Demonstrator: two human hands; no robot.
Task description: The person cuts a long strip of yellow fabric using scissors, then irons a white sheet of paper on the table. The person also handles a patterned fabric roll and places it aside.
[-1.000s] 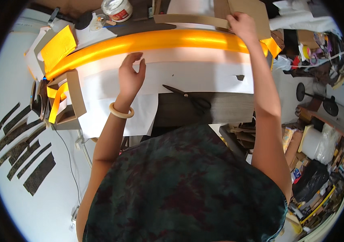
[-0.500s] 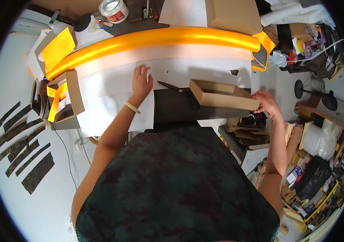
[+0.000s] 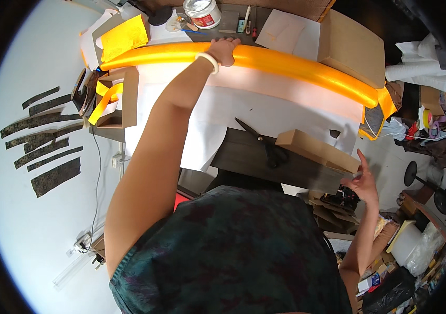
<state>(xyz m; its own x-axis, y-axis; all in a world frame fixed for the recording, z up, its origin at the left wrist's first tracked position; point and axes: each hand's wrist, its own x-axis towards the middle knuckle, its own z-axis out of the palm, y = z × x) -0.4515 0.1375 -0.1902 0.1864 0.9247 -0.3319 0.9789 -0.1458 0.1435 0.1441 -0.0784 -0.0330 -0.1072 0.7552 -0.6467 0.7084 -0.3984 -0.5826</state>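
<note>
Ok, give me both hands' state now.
Left hand: laid over the roll; whether gripping cannot be told.
Right hand: open, beside the long box; contact unclear.

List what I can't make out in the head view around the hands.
- Orange roll: the stretch beneath the left hand, hidden by that hand.
- Contact between right hand and cardboard box: their outlines meet, obscuring any gap.
- Dark speck on the white paper: too small to identify.
</note>
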